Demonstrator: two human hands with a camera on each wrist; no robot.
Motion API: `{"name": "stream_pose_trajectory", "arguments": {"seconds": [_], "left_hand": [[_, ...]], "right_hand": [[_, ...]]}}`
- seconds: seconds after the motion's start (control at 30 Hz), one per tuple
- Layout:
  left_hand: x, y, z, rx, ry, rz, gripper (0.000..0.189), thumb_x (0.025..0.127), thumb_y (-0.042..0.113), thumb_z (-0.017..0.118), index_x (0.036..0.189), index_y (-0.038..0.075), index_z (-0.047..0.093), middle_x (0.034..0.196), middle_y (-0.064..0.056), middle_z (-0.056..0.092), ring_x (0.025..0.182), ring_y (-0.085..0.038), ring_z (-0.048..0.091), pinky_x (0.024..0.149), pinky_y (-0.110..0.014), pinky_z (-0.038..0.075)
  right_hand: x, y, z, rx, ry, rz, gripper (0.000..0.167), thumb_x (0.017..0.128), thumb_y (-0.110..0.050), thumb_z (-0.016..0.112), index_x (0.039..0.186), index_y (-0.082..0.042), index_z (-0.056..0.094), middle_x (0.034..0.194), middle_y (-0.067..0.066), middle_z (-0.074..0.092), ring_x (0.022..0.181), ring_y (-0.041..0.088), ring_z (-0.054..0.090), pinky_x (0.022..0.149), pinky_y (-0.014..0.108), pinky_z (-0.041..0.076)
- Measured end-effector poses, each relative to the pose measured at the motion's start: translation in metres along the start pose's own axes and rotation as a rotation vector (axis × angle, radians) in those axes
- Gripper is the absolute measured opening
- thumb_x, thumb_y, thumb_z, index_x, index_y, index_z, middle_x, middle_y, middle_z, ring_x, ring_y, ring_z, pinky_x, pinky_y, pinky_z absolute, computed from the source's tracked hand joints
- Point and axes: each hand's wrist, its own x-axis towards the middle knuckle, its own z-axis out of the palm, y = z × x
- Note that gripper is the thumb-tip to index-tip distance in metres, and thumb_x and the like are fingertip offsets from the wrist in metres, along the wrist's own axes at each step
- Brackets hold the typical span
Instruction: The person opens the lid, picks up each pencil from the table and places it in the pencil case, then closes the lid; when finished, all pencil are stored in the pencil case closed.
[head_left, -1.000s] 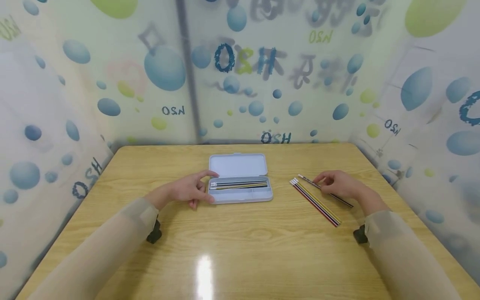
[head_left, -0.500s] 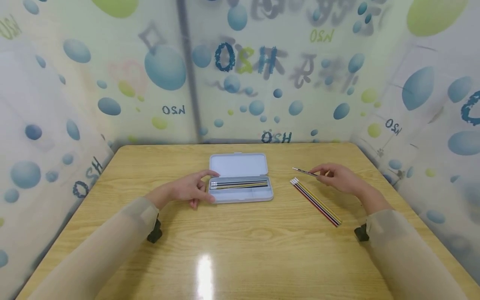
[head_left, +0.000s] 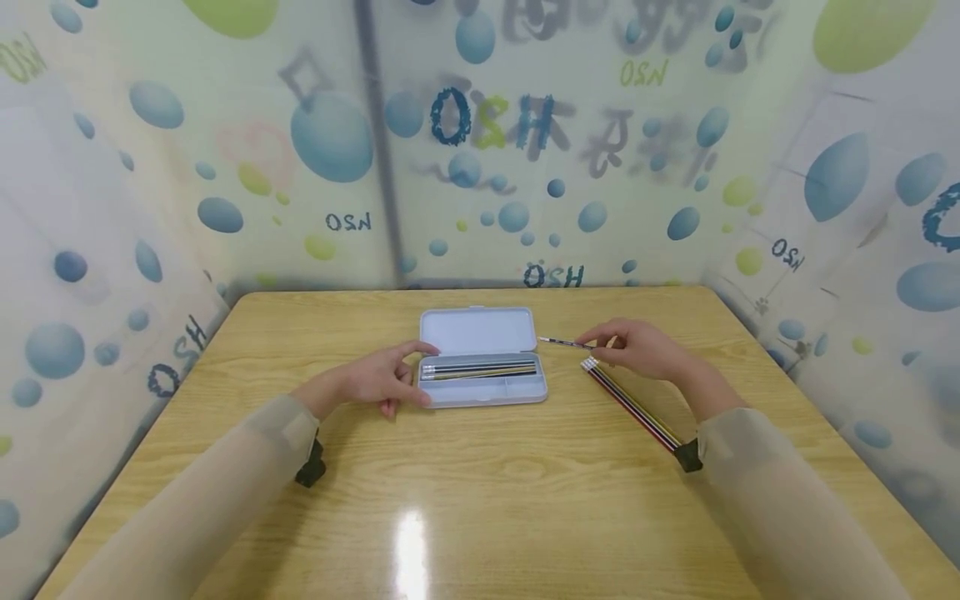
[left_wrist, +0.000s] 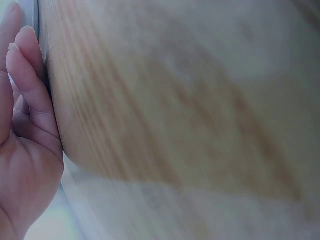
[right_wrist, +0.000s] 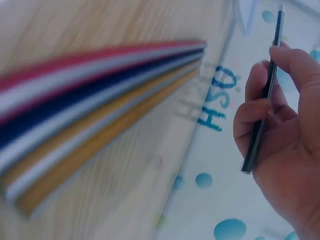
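A pale pencil case [head_left: 468, 392] lies with its lid [head_left: 480, 332] raised back, and several striped pencils [head_left: 487, 367] rest in its long rear compartment. My left hand [head_left: 375, 379] spans the case's left end, thumb at the front corner and index finger near the hinge side. In the left wrist view, the other fingers [left_wrist: 31, 90] are bent beside the case. My right hand [head_left: 637, 346] pinches a dark striped pencil [head_left: 558, 341] between thumb and fingers, its white-tipped end pointing left close to the case. The right wrist view shows this pencil [right_wrist: 256, 137] running across the palm.
Several pencils [head_left: 630, 400], with red, dark and yellow stripes, lie side by side on the wooden table [head_left: 510, 500], slanting under the right wrist. Behind the table's far edge stands a patterned wall [head_left: 480, 233].
My right hand has lifted the dark pencil off the table beside the other pencils and carried it left toward the case. My left hand has stayed at the case's left end.
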Motion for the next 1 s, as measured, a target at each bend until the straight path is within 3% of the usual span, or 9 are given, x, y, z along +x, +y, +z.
{"name": "stream_pose_trajectory", "arguments": {"seconds": [0.37,0.57,1.0], "left_hand": [[0.000,-0.002,0.000,-0.007,0.000,0.005,0.091,0.096,0.029,0.089,0.168,0.026,0.033,0.074,-0.002,0.058,0.050,-0.013,0.059,0.054,-0.028,0.058],[0.000,-0.001,0.000,0.001,0.001,0.000,0.090,0.096,0.031,0.089,0.168,0.027,0.034,0.075,-0.002,0.058,0.050,-0.013,0.059,0.055,-0.028,0.058],[-0.002,0.001,0.000,0.012,-0.003,-0.013,0.089,0.096,0.032,0.088,0.167,0.027,0.034,0.075,-0.003,0.060,0.050,-0.014,0.059,0.055,-0.027,0.057]], "right_hand": [[0.026,-0.030,0.017,0.049,-0.052,-0.021,0.028,0.108,-0.015,0.068,0.135,-0.018,0.076,0.120,0.011,0.074,0.090,0.022,0.065,0.076,0.033,0.057],[0.040,-0.047,0.027,0.028,-0.075,-0.031,0.026,0.109,-0.020,0.069,0.133,-0.026,0.078,0.122,0.002,0.075,0.091,0.023,0.068,0.080,0.036,0.058],[0.070,-0.071,0.056,0.027,-0.087,-0.105,0.027,0.106,-0.009,0.068,0.125,-0.022,0.082,0.119,0.005,0.072,0.104,0.022,0.067,0.087,0.034,0.059]]}}
